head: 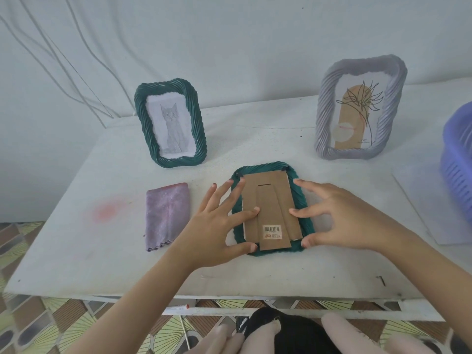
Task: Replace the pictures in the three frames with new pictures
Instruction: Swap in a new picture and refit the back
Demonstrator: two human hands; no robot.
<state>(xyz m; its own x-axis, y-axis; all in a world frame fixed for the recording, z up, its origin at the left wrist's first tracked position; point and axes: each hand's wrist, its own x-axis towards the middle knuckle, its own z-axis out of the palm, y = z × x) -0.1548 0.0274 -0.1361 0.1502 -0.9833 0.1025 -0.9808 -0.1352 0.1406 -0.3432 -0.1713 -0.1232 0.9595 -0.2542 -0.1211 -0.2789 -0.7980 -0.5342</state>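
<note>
Left hand (219,226) lies open with its fingers spread, the index fingertip pressing the cardboard backing (250,200) and the thumb at the lower edge of a dark green frame (265,166). Right hand (344,221) has bent fingers, tips touching the backing's right side, thumb at the frame's lower right corner; it presses rather than grips.

Three rope-twist frames sit on the white bench (102,251). This one lies face down at the front centre. A second green frame (198,129) stands upright behind and to the left, holding a pencil cat drawing (172,129). One pale grey frame (324,111) stands upright at the back right with a line-drawn plant print (357,116) over a tan arch.

The backing's fold-out stand (272,205) carries one barcode sticker (272,232) with orange print reading roughly "2CO"; the smaller text is illegible.

One folded purple cloth (167,215) lies left of the hands, and one blue-violet basket (457,162) sits at the right edge.
</note>
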